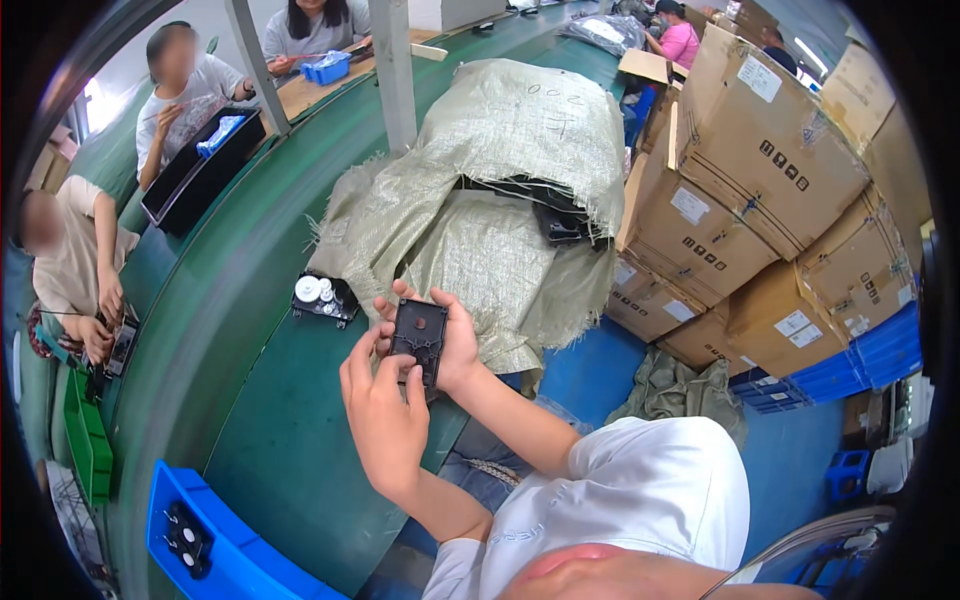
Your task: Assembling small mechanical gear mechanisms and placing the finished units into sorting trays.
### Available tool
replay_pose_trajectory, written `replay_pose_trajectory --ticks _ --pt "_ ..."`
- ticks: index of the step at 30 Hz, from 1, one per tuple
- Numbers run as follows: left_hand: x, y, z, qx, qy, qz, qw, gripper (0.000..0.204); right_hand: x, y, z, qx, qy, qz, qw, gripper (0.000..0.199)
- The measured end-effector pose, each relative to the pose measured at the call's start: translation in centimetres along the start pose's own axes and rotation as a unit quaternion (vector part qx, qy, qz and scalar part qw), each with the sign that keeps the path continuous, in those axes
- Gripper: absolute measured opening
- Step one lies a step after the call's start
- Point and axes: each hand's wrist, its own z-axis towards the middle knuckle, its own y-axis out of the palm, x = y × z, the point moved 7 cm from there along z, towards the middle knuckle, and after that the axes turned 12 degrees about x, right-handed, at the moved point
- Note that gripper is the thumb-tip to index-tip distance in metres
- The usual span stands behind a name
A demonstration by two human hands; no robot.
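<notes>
A black rectangular plastic housing (420, 322) with molded ribs and a reddish-brown spot lies tilted over the green work surface. My right hand (458, 345) grips it from behind and along its right side, fingertips showing past the far edge. At its lower left edge, the fingers and thumb of my left hand (388, 415) are closed on it; whether they also hold a small part cannot be seen. Just beyond my hands, a black gear assembly with white gears (318, 294) rests on the surface beside a woven sack.
Pale woven sacks (520, 120) cover a heap with black parts showing. A blue bin (225, 530) with black-and-white parts stands near left, a green tray (88, 440) farther left. Cardboard boxes (770, 150) are stacked right. Co-workers sit along the green belt (230, 260), past a metal post (393, 75).
</notes>
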Motion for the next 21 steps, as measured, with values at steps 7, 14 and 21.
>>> replay_pose_trajectory --ticks 7,14,21 --pt "-0.6 1.3 -0.4 -0.052 -0.061 0.039 0.996 0.011 -0.4 -0.5 0.2 0.022 -0.014 -0.017 1.000 0.040" --pt "-0.4 1.1 -0.4 -0.023 -0.052 0.029 0.998 0.014 -0.2 -0.2 0.3 0.022 -0.024 -0.057 0.998 0.039" --pt "0.3 0.6 -0.1 0.006 -0.006 0.038 0.999 0.017 -0.2 -0.7 0.4 0.012 -0.022 -0.052 0.998 0.042"
